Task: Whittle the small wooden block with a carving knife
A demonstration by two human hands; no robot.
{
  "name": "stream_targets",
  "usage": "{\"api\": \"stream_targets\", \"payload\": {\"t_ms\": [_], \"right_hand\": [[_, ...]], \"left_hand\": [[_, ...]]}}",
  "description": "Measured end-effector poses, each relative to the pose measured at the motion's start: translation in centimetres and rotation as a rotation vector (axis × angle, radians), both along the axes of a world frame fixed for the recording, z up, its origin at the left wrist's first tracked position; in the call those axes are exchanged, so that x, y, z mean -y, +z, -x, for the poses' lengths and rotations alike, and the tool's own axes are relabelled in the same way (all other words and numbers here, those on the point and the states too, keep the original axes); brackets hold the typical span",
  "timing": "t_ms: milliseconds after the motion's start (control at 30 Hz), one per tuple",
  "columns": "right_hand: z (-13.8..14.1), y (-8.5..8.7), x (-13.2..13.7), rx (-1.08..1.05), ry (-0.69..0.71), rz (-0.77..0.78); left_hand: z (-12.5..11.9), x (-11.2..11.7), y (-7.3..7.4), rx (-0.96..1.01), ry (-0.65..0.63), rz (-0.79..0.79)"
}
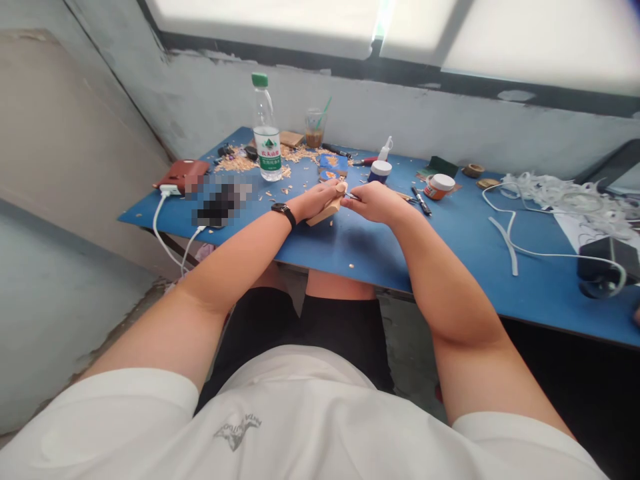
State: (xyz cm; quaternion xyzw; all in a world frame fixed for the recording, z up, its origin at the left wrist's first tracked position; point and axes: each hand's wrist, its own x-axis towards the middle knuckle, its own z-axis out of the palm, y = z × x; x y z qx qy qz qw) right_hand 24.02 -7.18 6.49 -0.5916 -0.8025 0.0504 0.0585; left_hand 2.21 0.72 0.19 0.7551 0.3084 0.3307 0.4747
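My left hand (319,198) is closed round a small pale wooden block (325,213) that rests tilted on the blue table (450,267). A black watch (283,211) sits on that wrist. My right hand (374,201) is closed on a thin carving tool (352,196) whose dark tip meets the top of the block. Both hands touch each other over the wood. Wood shavings (240,163) lie scattered behind them.
A water bottle (267,130) and a plastic cup with a straw (315,127) stand at the back. A glue bottle (381,163), a small jar (439,186), pens, a red power bank (181,175) with white cables, and white strips (560,193) lie around.
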Motion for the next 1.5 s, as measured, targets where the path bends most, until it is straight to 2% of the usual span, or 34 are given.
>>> {"api": "stream_targets", "payload": {"t_ms": [200, 433, 567, 767, 867, 967, 1200, 1367, 1500], "right_hand": [[0.3, -0.1, 0.2, -0.003, -0.023, 0.027], [1.1, -0.2, 0.3, 0.044, -0.082, -0.042], [0.9, -0.4, -0.2, 0.027, -0.125, -0.037], [0.8, 0.8, 0.7, -0.046, -0.031, 0.047], [0.9, 1.4, 1.5, -0.031, -0.001, 0.094], [1.0, 1.3, 1.5, 0.017, 0.013, 0.079], [0.9, -0.2, 0.1, 0.024, 0.0, -0.01], [1.2, -0.2, 0.3, 0.072, -0.055, -0.042], [1.2, -0.2, 0.3, 0.011, -0.081, -0.021]], "left_hand": [[0.2, -0.2, -0.4, 0.075, -0.036, 0.063], [0.2, -0.3, -0.3, 0.092, 0.067, 0.074], [0.0, -0.3, -0.4, 0.084, 0.105, 0.143], [-0.7, -0.4, -0.6, 0.141, 0.131, 0.325], [-1.0, -0.5, -1.0, 0.178, 0.091, 0.369], [-1.0, -0.8, -1.3, 0.172, 0.062, 0.345], [0.2, -0.6, -0.4, 0.091, 0.019, 0.053], [0.5, -0.5, -0.3, 0.059, 0.056, 0.078], [0.4, -0.2, -0.4, 0.059, 0.041, 0.13]]}}
